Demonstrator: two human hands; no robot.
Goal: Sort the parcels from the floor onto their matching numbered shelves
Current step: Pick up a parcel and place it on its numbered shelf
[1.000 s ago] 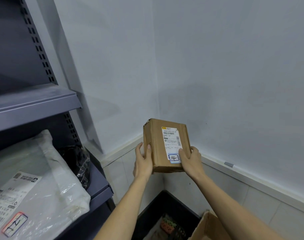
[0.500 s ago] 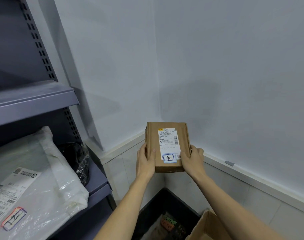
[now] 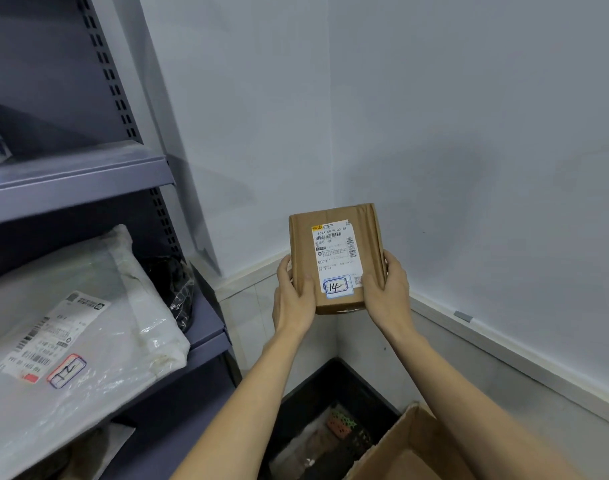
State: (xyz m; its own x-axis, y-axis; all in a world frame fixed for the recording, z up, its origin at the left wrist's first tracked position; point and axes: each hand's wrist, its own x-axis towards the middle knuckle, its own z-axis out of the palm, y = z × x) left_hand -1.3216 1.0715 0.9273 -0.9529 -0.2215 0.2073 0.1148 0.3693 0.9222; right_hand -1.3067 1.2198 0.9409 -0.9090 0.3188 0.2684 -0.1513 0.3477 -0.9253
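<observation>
Head view showed you gripping the brown parcel (image 3: 336,258) marked 14 between left hand (image 3: 293,296) and right hand (image 3: 386,293), mid-air beside the shelving (image 3: 81,174); shelving it remained, with more parcels apparently below.

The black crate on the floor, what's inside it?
Inside the black crate lies a jumble of packages, among them a reddish one with dark dots; labels are unreadable. The person's forearms and an open cardboard box cover much of the crate, so the rest is hidden.
</observation>
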